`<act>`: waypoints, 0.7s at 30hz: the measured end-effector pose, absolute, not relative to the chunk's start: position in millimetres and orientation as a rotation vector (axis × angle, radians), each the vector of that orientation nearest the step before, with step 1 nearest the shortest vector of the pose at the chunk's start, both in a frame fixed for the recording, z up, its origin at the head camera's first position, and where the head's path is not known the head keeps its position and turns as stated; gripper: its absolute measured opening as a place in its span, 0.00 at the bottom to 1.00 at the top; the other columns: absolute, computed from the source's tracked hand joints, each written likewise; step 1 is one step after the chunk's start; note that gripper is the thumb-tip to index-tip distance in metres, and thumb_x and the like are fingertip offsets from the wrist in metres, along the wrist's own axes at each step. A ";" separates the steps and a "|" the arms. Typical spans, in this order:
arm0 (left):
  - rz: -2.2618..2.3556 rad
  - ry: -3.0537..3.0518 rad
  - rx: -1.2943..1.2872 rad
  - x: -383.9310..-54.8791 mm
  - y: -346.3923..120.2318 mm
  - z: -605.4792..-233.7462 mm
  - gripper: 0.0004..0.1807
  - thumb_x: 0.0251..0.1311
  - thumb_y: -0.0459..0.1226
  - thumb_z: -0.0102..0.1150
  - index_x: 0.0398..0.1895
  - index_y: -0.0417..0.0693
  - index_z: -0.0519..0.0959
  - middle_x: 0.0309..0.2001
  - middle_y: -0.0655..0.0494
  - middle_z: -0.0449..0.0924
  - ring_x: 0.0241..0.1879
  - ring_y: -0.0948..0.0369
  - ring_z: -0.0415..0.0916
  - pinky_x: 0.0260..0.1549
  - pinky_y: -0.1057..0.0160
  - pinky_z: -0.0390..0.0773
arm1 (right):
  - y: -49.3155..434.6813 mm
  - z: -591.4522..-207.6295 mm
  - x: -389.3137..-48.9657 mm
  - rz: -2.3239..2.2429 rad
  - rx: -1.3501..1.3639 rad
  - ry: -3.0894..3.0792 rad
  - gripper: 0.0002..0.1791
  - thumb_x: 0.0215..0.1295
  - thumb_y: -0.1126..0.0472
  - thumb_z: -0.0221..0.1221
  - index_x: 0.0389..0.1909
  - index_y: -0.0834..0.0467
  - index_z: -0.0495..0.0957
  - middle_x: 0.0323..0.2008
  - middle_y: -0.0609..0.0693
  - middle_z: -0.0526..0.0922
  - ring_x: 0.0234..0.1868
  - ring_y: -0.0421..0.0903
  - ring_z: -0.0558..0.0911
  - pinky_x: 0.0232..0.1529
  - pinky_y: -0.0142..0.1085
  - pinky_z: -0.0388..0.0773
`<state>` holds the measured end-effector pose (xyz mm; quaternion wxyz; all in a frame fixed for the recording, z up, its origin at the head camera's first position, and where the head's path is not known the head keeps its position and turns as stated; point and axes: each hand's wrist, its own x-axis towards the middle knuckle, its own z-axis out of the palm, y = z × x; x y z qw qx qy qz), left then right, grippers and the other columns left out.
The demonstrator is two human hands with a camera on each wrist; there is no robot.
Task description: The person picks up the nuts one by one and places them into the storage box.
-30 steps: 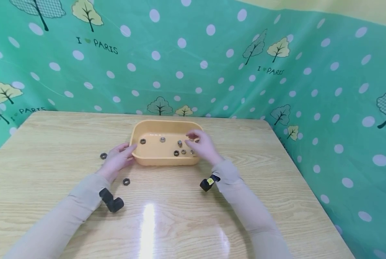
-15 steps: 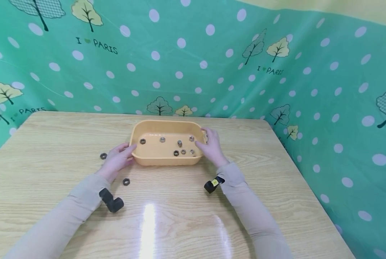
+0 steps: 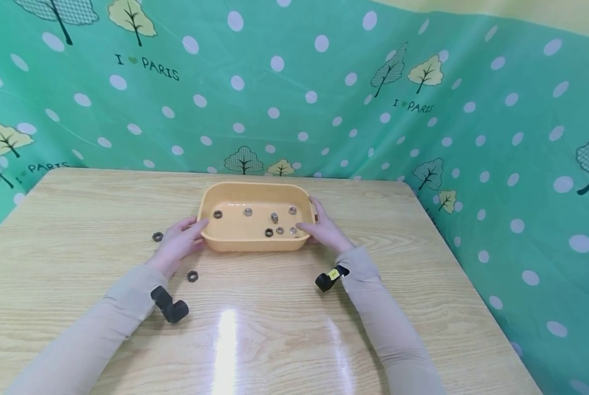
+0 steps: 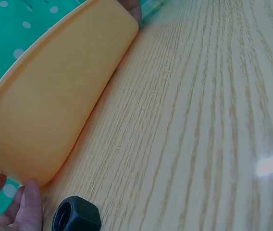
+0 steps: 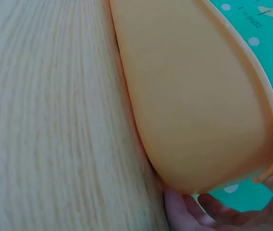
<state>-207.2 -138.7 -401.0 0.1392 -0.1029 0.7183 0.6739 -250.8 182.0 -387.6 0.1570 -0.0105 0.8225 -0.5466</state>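
An orange plastic tray (image 3: 255, 246) sits on the table with several hex nuts (image 3: 247, 212) scattered on its floor. My left hand (image 3: 177, 244) grips its left end, thumb over the rim; in the left wrist view the fingers (image 4: 30, 204) lie against the outside wall. At the opposite end my right hand (image 3: 325, 227) holds the tray, its thumb reaching over the rim and fingers (image 5: 179, 209) under the outer corner. One dark hex nut (image 3: 158, 237) lies left of my left hand, and another nut (image 3: 192, 276) lies nearer, right of the wrist.
The wood-grain table (image 3: 255, 351) extends around the tray on all sides. Behind it and along the right hangs a green polka-dot curtain (image 3: 255, 104). A black wrist camera (image 3: 170, 306) is strapped to each sleeve.
My right hand has drawn out from over the tray's inside, moved right and taken hold of the right end. The left hand keeps its grip; the tray has not visibly moved.
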 end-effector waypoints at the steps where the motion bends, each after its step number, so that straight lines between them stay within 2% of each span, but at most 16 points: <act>1: 1.951 2.071 -0.298 -207.4 -138.7 -401.5 0.41 0.68 0.53 0.45 0.74 0.39 0.46 0.70 0.37 0.55 0.64 0.52 0.63 0.54 0.73 0.76 | 182.6 -388.7 -251.1 -1.570 -0.025 2.346 0.50 0.62 0.63 0.59 0.75 0.41 0.37 0.56 0.67 0.69 0.42 0.55 0.83 0.41 0.42 0.86; 5: 1.952 2.070 -0.301 -207.4 -138.6 -402.3 0.41 0.68 0.54 0.45 0.74 0.40 0.46 0.70 0.38 0.55 0.64 0.53 0.64 0.53 0.74 0.77 | 183.5 -392.8 -251.7 -1.607 0.013 2.287 0.51 0.62 0.63 0.59 0.74 0.36 0.36 0.57 0.69 0.68 0.40 0.56 0.84 0.39 0.45 0.86; 9: 1.947 2.074 -0.299 -208.4 -138.5 -401.8 0.41 0.68 0.54 0.46 0.74 0.40 0.46 0.70 0.38 0.55 0.61 0.56 0.66 0.55 0.72 0.76 | 184.6 -395.7 -252.1 -1.654 0.042 2.218 0.51 0.63 0.63 0.59 0.73 0.33 0.35 0.61 0.70 0.65 0.44 0.60 0.83 0.40 0.47 0.86; 12: 1.946 2.056 -0.272 -209.0 -139.5 -400.6 0.42 0.68 0.53 0.45 0.74 0.39 0.44 0.71 0.37 0.54 0.62 0.55 0.65 0.58 0.68 0.74 | 184.7 -397.2 -252.2 -1.663 0.057 2.200 0.51 0.63 0.63 0.59 0.73 0.32 0.36 0.63 0.70 0.63 0.47 0.62 0.81 0.40 0.48 0.86; 15: 1.946 2.020 -0.228 -209.3 -142.1 -399.1 0.42 0.68 0.52 0.45 0.74 0.38 0.42 0.71 0.36 0.51 0.61 0.56 0.66 0.57 0.68 0.75 | 183.9 -398.1 -252.7 -1.662 0.062 2.196 0.51 0.62 0.63 0.59 0.73 0.30 0.36 0.64 0.69 0.61 0.48 0.62 0.81 0.40 0.47 0.86; 19: 1.932 1.982 -0.141 -209.9 -147.9 -396.6 0.43 0.69 0.53 0.43 0.74 0.36 0.41 0.71 0.35 0.50 0.57 0.63 0.69 0.56 0.72 0.75 | 183.0 -397.9 -252.9 -1.667 0.074 2.202 0.51 0.62 0.62 0.59 0.72 0.29 0.37 0.64 0.68 0.62 0.48 0.61 0.81 0.39 0.47 0.86; 21: 1.924 1.990 -0.108 -208.8 -151.5 -394.7 0.43 0.69 0.54 0.42 0.73 0.35 0.41 0.71 0.36 0.51 0.60 0.61 0.68 0.59 0.69 0.73 | 183.0 -397.4 -252.5 -1.667 0.079 2.209 0.51 0.62 0.63 0.59 0.72 0.29 0.37 0.63 0.68 0.63 0.48 0.62 0.81 0.39 0.47 0.86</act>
